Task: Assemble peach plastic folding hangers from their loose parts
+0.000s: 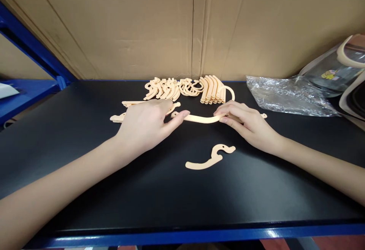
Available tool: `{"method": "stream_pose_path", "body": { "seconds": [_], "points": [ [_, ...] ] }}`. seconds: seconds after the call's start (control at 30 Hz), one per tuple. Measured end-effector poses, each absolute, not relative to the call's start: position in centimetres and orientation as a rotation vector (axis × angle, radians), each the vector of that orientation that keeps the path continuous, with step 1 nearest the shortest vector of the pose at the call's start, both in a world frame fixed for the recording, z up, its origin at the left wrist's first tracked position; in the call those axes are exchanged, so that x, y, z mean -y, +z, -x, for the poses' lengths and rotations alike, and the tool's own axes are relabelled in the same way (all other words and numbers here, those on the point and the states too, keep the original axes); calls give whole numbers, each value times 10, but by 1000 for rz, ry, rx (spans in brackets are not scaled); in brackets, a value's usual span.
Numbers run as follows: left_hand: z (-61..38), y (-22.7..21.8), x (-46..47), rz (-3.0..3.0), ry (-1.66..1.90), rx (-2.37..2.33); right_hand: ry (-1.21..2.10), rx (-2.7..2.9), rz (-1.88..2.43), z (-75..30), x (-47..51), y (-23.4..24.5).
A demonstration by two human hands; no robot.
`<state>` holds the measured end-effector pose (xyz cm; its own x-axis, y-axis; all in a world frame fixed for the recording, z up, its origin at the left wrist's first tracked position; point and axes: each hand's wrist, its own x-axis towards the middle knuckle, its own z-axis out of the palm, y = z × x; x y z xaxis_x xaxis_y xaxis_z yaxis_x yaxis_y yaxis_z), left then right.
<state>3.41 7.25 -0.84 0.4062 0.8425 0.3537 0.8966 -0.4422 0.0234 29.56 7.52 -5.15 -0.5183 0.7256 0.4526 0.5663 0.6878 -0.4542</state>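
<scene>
A long curved beige plastic piece [201,119] lies across the middle of the black table [85,166]. My left hand [145,124] grips its left end, fingers closed over it. My right hand [245,122] pinches its right end with fingers curled. A single hook-shaped beige piece [209,159] lies flat on the table just in front of my hands. Behind my left hand lie more flat beige pieces [129,104], partly hidden by it.
At the back of the table stand rows of beige curved parts [185,88]. A crumpled clear plastic bag [288,94] lies at the right, with a bagged item [339,67] beyond it. Cardboard forms the back wall. A blue shelf frame [34,86] runs at left.
</scene>
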Motion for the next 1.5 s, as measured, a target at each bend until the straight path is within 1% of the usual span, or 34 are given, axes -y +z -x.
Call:
{"method": "stream_pose_path", "body": {
  "seconds": [0.13,0.3,0.53,0.77,1.13,1.37,1.5],
  "points": [
    [-33,-9,-73,2579,-464,1377,510,2174,937,-296,-76,-50],
    [-30,-6,-79,2644,-400,1292,604,2143,947,-298,-77,-50],
    [-24,-6,-87,2736,-295,1168,597,2145,972,-299,-77,-49],
    [-23,-9,-85,2709,-269,1019,674,2208,945,-299,-75,-50],
    [-18,-11,-88,2660,-339,958,575,2324,963,-301,-75,-52],
    [-20,-8,-84,2628,-248,1027,587,2340,965,-301,-74,-51],
    [-22,-5,-80,2591,-255,1028,599,2349,960,-301,-74,-51]
  ]
}}
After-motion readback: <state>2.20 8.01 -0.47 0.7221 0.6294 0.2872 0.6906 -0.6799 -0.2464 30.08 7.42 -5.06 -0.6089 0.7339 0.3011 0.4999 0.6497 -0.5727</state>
